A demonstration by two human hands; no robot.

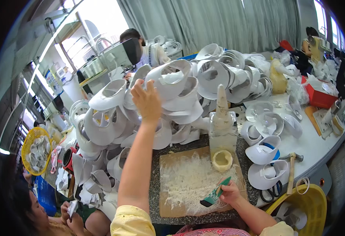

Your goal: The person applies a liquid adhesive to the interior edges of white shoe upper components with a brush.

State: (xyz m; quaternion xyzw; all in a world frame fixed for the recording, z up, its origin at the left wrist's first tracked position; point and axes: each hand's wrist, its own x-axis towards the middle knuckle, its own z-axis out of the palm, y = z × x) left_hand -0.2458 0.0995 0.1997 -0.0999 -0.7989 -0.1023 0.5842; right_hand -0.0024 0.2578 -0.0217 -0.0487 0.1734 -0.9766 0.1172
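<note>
My left hand (147,100) reaches forward over a heaped pile of white curved pieces that look like shoe uppers (105,126). Its fingers are apart and bent, right beside a white upper (170,80) on top of the heap; whether the fingertips touch it I cannot tell. Low in front of me, my right hand (230,193) grips a green brush (219,192), its dark end pointing down to the left. Below the brush lies a board (180,173) crusted with pale residue. A round pot (222,160) with a cream-coloured rim stands at the board's far right.
A pale upright post (221,102) rises behind the pot. Several white uppers (263,149) lie to the right, near a hammer (291,169) and scissors (271,192). A yellow basket (310,204) stands at lower right. Another person sits at lower left, one beyond the pile.
</note>
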